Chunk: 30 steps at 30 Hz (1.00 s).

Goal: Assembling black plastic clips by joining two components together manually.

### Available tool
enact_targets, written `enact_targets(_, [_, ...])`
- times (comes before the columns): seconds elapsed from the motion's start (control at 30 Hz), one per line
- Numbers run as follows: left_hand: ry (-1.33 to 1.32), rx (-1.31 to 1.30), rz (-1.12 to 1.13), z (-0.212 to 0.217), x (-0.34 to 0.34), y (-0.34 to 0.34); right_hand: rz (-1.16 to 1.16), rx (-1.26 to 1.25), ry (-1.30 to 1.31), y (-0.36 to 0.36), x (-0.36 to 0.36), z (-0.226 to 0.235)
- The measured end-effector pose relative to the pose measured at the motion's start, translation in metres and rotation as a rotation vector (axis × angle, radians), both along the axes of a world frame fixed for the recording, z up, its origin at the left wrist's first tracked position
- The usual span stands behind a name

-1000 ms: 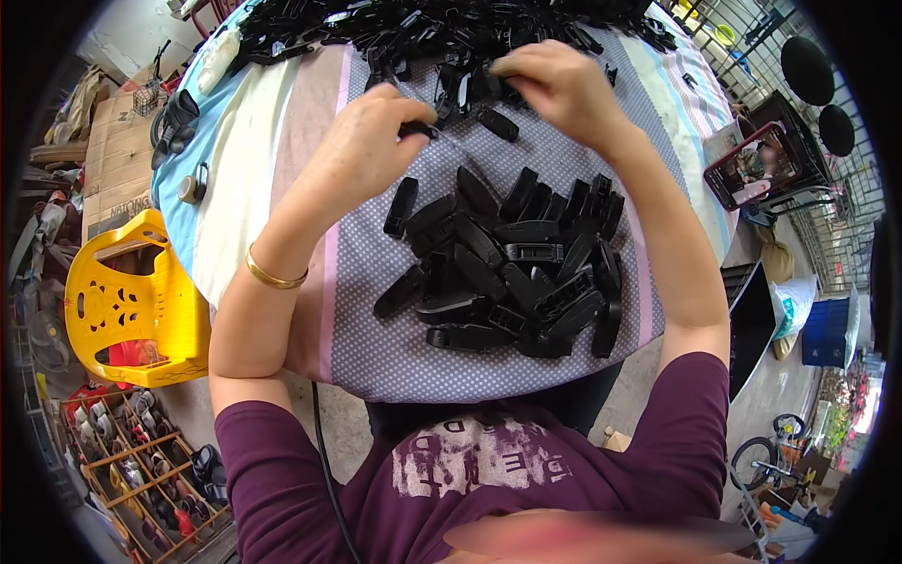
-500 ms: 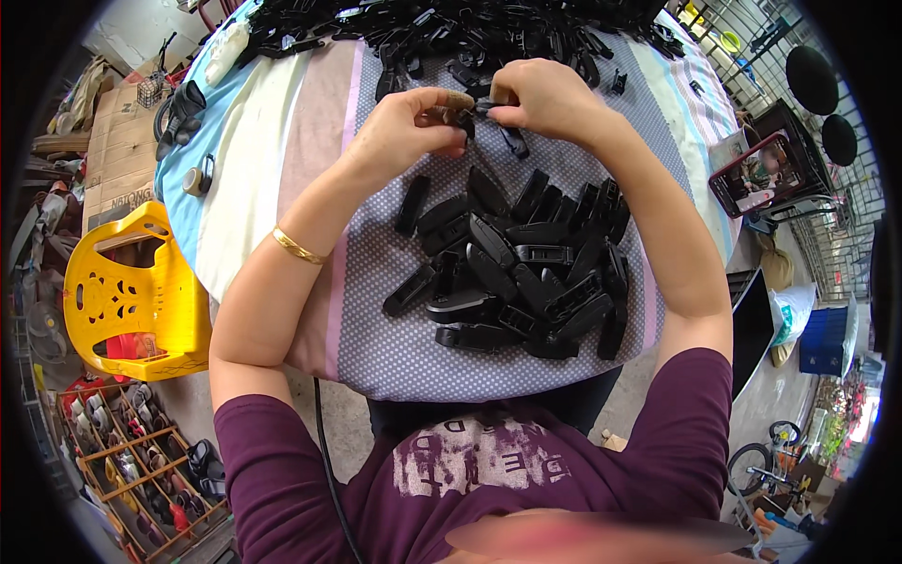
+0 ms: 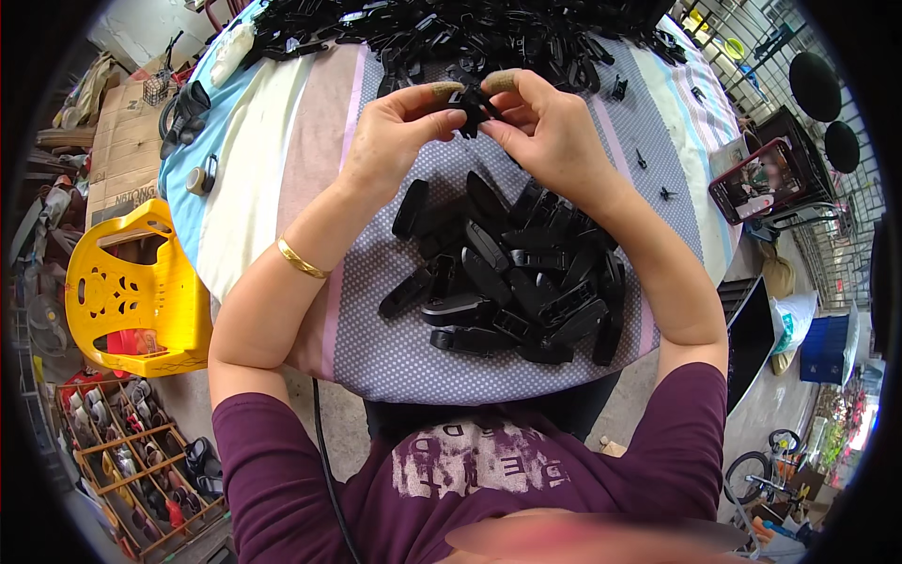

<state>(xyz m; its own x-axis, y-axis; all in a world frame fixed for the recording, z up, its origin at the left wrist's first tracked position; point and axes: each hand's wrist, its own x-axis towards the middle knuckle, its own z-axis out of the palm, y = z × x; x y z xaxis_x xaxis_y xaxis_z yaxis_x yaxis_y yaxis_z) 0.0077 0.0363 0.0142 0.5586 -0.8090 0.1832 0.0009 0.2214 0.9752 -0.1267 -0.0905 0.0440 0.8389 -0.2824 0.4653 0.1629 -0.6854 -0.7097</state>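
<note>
My left hand (image 3: 395, 132) and my right hand (image 3: 550, 132) meet above the far middle of the table. Between their fingertips they pinch a small black plastic piece (image 3: 470, 111), whose exact kind I cannot make out. Both index fingers have brownish coverings at the tips. Nearer to me lies a loose pile of long black plastic clip-like parts (image 3: 517, 282), several with rounded ends. Just beyond my hands begins a much larger heap of black plastic parts (image 3: 451, 33), spread across the table's far side.
A striped and dotted cloth covers the table (image 3: 376, 352). Small black bits (image 3: 667, 194) lie to the right. At the left edge sit a round-ended object (image 3: 199, 177) and black straps (image 3: 186, 113). A yellow chair (image 3: 141, 291) stands left, a propped phone (image 3: 752, 183) right.
My right hand has come down and turned, its fingertips now on the piece opposite my left. The right forearm has shifted, and small bits on the cloth beside it show.
</note>
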Motion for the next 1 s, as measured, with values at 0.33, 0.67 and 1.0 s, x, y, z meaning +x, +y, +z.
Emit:
enact_targets(0.33, [0.058,0.029,0.002,0.001,-0.001,0.001,0.023,-0.251,-0.082,-0.003,0.000,-0.004])
enact_targets(0.67, [0.044,-0.178,-0.092,0.014,-0.008,0.004,-0.090,-0.235,-0.073,-0.003,0.005,-0.008])
enact_targets(1.0, [-0.116,-0.097,-0.174,0.025,-0.004,0.010,0.049,-0.277,0.027,-0.001,0.001,-0.001])
